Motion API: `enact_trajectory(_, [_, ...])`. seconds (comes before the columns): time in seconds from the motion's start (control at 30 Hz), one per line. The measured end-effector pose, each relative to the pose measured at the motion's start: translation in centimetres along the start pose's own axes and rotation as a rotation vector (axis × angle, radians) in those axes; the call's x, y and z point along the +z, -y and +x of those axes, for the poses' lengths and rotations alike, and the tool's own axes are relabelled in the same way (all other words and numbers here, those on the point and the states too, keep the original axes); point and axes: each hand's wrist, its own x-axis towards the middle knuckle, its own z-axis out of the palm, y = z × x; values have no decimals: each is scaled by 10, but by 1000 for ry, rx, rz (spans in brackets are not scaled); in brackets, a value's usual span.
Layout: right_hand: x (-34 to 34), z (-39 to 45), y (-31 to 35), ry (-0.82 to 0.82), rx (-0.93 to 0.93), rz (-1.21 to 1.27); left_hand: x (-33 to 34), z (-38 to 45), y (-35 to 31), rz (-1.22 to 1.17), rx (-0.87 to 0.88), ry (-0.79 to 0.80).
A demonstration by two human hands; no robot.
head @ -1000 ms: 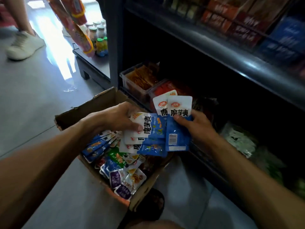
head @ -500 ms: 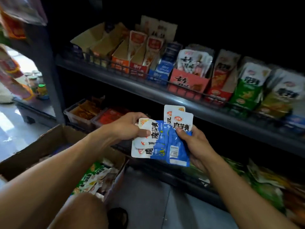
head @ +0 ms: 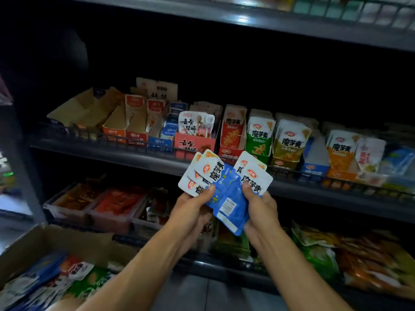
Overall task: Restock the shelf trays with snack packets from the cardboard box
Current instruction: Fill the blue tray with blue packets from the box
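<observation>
At the centre of the frame, both hands held a fanned bunch of blue-and-white snack packets [head: 226, 187] in front of the middle shelf [head: 134, 153]. The left hand [head: 190, 212] had its grip pinched on the left part of the fan, thumb on top; the right hand [head: 261, 207] pinched the right part the same way. Behind them stood shelf trays [head: 233, 140] of packets. The cardboard box [head: 45, 241], holding mixed packets, sat at the lower left of the frame.

Blue-white snack packets [head: 226, 187] fanned before shelf
</observation>
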Motion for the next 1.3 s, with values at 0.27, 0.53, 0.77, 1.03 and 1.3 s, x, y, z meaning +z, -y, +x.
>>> enact_trajectory(0.27, [-25, -20, 45, 61, -105, -140, 74, 9, 1, 90, -43, -99])
enact_trajectory(0.53, [-84, -18, 100, -43, -223, -227, 129, 3, 21, 116, -206, 75])
enact_trajectory(0.77, [-115, -22, 117, -106, -225, -207, 154, -7, 41, 143, -265, 227])
enact_trajectory(1.03, [-131, -15, 129, -153, -248, -204, 176, -7, 57, 182, -364, 284])
enact_trajectory(1.3, [-161, 7, 147, -327, -349, -424, 166, 5, 71, 208, -275, 146])
